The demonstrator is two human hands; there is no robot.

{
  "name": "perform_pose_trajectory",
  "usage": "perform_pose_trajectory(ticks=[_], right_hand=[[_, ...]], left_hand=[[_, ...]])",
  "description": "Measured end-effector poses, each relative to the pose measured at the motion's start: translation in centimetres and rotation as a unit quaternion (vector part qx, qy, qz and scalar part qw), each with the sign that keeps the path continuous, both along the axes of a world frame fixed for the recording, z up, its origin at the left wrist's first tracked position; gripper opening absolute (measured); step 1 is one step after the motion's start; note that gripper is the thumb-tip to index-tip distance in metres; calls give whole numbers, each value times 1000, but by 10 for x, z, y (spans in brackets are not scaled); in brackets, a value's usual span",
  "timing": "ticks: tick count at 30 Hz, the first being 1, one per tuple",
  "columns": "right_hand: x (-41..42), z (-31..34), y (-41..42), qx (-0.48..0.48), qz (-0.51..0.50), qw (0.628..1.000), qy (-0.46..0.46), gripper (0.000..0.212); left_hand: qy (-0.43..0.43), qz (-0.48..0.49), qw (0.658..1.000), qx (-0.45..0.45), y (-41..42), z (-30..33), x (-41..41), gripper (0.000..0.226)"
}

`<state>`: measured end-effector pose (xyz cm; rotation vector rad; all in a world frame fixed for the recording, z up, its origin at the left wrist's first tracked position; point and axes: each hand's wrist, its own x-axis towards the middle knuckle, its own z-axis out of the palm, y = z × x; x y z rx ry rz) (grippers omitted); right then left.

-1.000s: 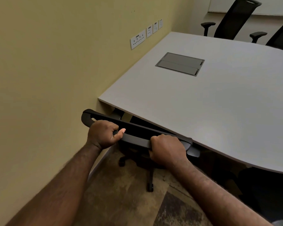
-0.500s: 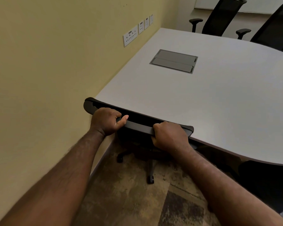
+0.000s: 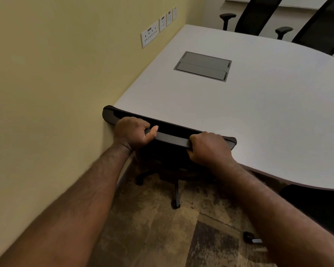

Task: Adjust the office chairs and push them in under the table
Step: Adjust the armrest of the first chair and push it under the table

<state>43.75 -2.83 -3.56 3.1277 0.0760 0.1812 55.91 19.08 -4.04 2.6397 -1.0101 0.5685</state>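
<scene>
A black office chair [image 3: 172, 134] stands at the near left corner of the white table [image 3: 258, 116], beside the wall. Its top rail lies against the table's edge; the seat is hidden beneath the tabletop. Only the base and castors [image 3: 175, 204] show below. My left hand [image 3: 132, 132] grips the rail's left part, thumb along its back. My right hand [image 3: 208, 148] grips the rail's right end. Two more black chairs [image 3: 258, 14] stand at the table's far side.
The yellow wall [image 3: 56, 93] runs close on the left, with sockets [image 3: 149, 36] above the table. A grey cable hatch [image 3: 202, 66] is set in the tabletop. Another dark chair [image 3: 316, 207] sits under the table at the right. The floor is patterned carpet [image 3: 152, 228].
Both hands have pushed the chair forward. Its top rail went from a gap short of the table to lying against the edge, and the seat has gone under.
</scene>
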Motion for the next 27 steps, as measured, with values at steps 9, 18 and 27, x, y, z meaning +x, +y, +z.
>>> perform_pose_trajectory(ticks=[9,18,27], right_hand=[[9,3,10,16,-10,1000,8,21],[20,4,14,24,-14,1000,9,22],[19,6,16,15,-20,1000,-5,22]], left_hand=[[-19,-21,999,18,7,-4,23,64],[-5,-23,1000,10,6,-5,40,65],[2,-13,1000,2,7,-4,40,61]])
